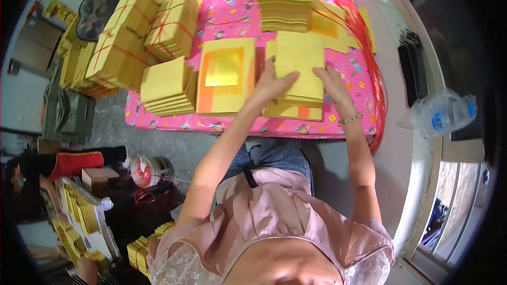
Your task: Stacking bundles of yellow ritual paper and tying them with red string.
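Observation:
Between my two hands is a stack of yellow joss paper (300, 66), its top sheets plain, standing on the pink patterned table cover. My left hand (273, 83) grips its left side, the thumb lying over the top sheet. On the right edge, my right hand (335, 88) presses with its fingers and thumb. Beneath the stack, a lower pile with an orange band (302, 112) sticks out toward me. Just left of my left hand stands a pile with a gold foil square (224, 68) on top. Farther left, a fanned pile of folded yellow paper (168, 87) leans to one side.
Tall bundles tied with red string (124, 37) stand at the far left. A high yellow pile (284, 0) sits behind my hands. Loose red plastic strings (364, 37) hang over the table's right edge. A bottle in clear plastic (443, 113) is by the window. Another person's arm (50, 192) reaches toward yellow bundles at lower left.

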The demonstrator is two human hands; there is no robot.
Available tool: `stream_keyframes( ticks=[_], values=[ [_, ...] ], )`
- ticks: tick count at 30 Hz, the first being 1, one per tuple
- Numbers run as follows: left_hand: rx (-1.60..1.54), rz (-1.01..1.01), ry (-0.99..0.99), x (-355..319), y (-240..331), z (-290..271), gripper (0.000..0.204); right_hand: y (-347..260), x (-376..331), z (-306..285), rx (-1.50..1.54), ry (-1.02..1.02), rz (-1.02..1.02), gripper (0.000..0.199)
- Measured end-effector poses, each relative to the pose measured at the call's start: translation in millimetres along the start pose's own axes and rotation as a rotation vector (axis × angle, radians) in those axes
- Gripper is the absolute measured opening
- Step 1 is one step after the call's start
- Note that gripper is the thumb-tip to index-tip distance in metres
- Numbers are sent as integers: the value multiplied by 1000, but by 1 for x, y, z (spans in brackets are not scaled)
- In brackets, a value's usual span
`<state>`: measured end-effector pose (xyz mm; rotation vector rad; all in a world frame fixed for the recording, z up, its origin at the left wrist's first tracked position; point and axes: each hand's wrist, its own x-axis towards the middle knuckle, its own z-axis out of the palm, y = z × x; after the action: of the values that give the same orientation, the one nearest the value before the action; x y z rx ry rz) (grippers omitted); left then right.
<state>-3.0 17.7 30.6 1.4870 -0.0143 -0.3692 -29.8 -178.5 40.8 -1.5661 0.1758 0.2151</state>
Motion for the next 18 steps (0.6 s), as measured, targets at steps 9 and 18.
stream_keyframes(
  ticks=[9,18],
  values=[
    [706,241,303,-2,-26,-2,94,23,13,-18,-645,204,-600,66],
    [69,535,1035,-110,22,-139,67,21,9,-7,-383,122,-448,63]
  ],
)
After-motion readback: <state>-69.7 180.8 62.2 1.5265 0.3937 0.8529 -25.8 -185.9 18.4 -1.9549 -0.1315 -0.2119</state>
